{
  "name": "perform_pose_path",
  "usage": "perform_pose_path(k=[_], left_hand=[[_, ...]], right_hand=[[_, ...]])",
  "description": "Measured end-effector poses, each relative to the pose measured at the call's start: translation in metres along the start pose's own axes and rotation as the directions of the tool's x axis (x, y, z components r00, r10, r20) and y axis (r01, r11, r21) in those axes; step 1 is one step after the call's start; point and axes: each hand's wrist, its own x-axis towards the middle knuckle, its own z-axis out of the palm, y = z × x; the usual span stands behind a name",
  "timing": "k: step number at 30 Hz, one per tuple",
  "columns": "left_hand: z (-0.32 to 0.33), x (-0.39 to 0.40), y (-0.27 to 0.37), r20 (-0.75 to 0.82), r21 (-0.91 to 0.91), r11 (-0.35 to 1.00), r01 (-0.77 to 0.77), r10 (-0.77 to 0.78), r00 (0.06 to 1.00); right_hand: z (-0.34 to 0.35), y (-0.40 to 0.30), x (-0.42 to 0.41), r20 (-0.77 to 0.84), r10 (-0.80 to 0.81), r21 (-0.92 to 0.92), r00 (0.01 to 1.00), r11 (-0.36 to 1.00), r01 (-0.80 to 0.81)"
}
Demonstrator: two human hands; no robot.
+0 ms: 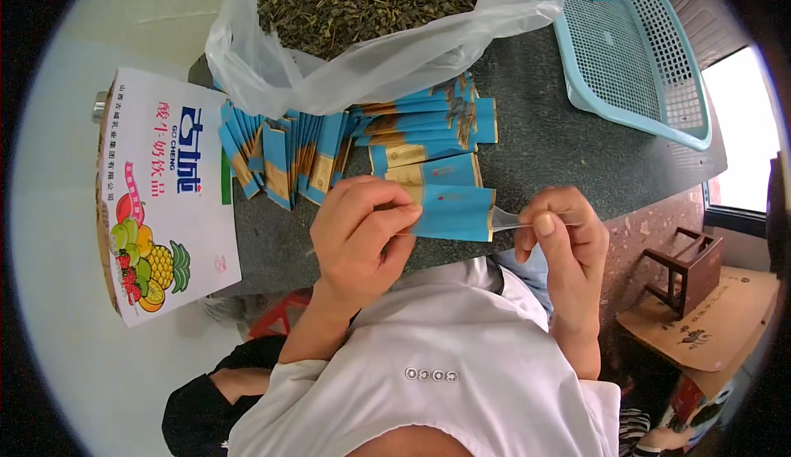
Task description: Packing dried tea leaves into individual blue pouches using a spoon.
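A blue and gold tea packet [458,215] lies across the front of the dark speckled table, its gold-edged end towards the right. My left hand [364,234] pinches the packet's left end between thumb and fingers. Clear plastic film [505,218] comes out of the right end and stretches to my right hand [565,228], which grips it between thumb and forefinger. Beyond that packet, similar packets [420,126] lie overlapped in a row. Another fanned group of packets [284,157] is to the left, partly under a plastic bag's edge.
A clear plastic bag [395,64] of dried tea leaves [364,2] stands at the back. On the left is a printed carton [167,210]; at back right, a light blue plastic basket [630,111] holds a few packets. A wooden stool [689,268] sits on flat cardboard [710,327] at right.
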Motion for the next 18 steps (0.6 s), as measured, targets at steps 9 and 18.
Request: perform_pose_path(k=[9,18], left_hand=[[-0.002,0.014,0.018,0.487,-0.054,0.969,0.241,-0.185,0.853],[-0.010,0.015,0.021,0.269,-0.110,0.982,0.153,-0.119,0.956]], right_hand=[[-0.006,0.007,0.002,0.152,-0.167,-0.141,0.974,0.972,0.189],[0.003,-0.023,0.018,0.183,-0.097,0.010,0.978,0.995,0.097]])
